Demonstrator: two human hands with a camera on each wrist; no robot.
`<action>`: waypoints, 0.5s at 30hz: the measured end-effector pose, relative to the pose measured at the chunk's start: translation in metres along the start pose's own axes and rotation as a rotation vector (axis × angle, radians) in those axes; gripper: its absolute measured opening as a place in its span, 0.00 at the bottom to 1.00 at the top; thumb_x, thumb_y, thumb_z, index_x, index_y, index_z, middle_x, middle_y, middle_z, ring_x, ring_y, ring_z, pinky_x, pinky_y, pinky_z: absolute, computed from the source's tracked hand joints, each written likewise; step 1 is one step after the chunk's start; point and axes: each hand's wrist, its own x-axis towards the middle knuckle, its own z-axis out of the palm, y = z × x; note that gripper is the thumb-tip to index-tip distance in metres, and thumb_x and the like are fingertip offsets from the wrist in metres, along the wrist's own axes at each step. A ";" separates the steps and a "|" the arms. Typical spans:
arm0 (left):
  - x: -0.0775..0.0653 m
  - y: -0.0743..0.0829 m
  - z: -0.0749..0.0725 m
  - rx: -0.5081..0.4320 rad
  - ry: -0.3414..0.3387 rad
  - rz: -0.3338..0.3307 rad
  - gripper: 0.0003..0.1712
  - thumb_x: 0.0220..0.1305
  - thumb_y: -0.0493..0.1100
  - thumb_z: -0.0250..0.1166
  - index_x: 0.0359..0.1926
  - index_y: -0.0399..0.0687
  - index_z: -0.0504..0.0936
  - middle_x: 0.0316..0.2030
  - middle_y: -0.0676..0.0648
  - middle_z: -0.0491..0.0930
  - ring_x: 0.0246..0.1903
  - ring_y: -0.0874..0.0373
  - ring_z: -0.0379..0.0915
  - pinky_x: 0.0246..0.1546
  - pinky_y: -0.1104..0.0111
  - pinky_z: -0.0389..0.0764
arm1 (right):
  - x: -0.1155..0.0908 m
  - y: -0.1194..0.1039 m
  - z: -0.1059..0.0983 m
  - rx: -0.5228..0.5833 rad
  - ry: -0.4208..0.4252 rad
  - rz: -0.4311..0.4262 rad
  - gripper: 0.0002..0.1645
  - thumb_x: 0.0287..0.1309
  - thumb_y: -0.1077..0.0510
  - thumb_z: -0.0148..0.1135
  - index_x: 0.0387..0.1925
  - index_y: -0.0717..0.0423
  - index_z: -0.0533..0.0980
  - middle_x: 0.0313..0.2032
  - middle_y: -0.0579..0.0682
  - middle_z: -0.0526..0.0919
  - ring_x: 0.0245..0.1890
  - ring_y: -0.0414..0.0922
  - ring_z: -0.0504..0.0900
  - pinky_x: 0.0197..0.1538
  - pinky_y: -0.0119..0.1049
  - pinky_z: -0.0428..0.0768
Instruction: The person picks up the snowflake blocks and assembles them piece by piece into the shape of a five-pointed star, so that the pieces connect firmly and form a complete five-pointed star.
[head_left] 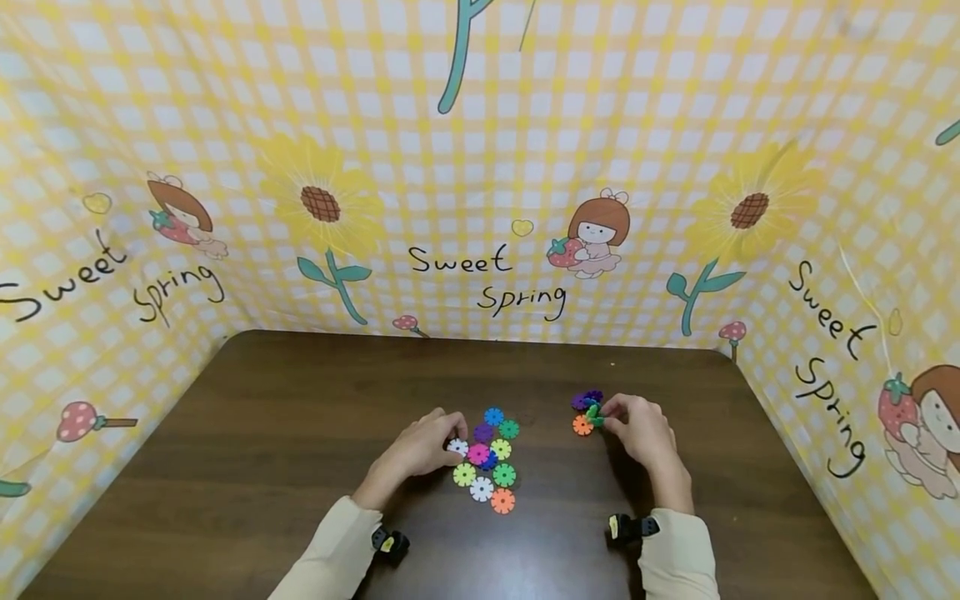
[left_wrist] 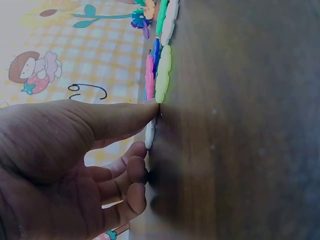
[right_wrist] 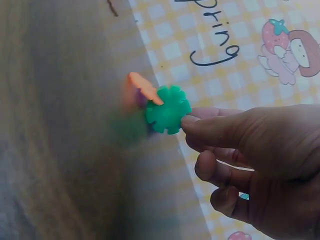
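My left hand (head_left: pixel 420 446) is at the left side of a flat cluster of coloured notched plastic discs, pinching the white disc (head_left: pixel 458 451) at its edge. In the left wrist view that white disc (left_wrist: pixel 150 135) shows edge-on below the thumb; the index fingertip is mostly hidden. Farther right, my right hand (head_left: pixel 641 429) pinches a green notched disc (right_wrist: pixel 169 110) between thumb and finger. An orange disc (head_left: pixel 582 425) meets the green one, and purple discs (head_left: pixel 581 402) stand behind. How these pieces join is hard to tell.
Beside the left hand lie a pink disc (head_left: pixel 478 453), a lime disc (head_left: pixel 464 475), a second white disc (head_left: pixel 482 489), another orange disc (head_left: pixel 503 501) and several others. The brown table (head_left: pixel 300 392) is bordered by a yellow checked cloth (head_left: pixel 465 200) at the back and sides.
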 end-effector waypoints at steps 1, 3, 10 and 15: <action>0.000 0.000 0.000 0.001 -0.002 -0.001 0.13 0.61 0.42 0.73 0.39 0.54 0.76 0.37 0.50 0.70 0.38 0.56 0.66 0.41 0.57 0.70 | 0.000 -0.001 -0.001 0.002 0.003 -0.007 0.03 0.64 0.59 0.67 0.39 0.49 0.83 0.35 0.45 0.84 0.34 0.47 0.80 0.30 0.42 0.73; 0.001 0.000 -0.001 0.007 -0.004 -0.001 0.14 0.61 0.42 0.73 0.39 0.54 0.75 0.37 0.51 0.69 0.37 0.56 0.65 0.39 0.58 0.70 | 0.001 -0.005 -0.001 0.008 0.011 -0.029 0.03 0.64 0.60 0.67 0.39 0.50 0.82 0.35 0.45 0.84 0.34 0.46 0.80 0.30 0.42 0.73; 0.000 0.000 -0.002 0.005 -0.020 0.025 0.15 0.61 0.41 0.73 0.39 0.52 0.72 0.32 0.51 0.74 0.31 0.55 0.67 0.32 0.60 0.69 | 0.003 -0.030 0.019 -0.007 0.004 -0.113 0.05 0.61 0.59 0.70 0.40 0.48 0.83 0.34 0.42 0.84 0.35 0.45 0.80 0.32 0.44 0.75; -0.001 0.003 -0.004 -0.034 -0.018 0.051 0.12 0.64 0.36 0.69 0.43 0.53 0.75 0.40 0.50 0.80 0.36 0.54 0.72 0.39 0.56 0.75 | 0.000 -0.051 0.042 -0.023 -0.018 -0.194 0.07 0.60 0.60 0.70 0.40 0.48 0.84 0.38 0.45 0.83 0.41 0.47 0.82 0.39 0.50 0.80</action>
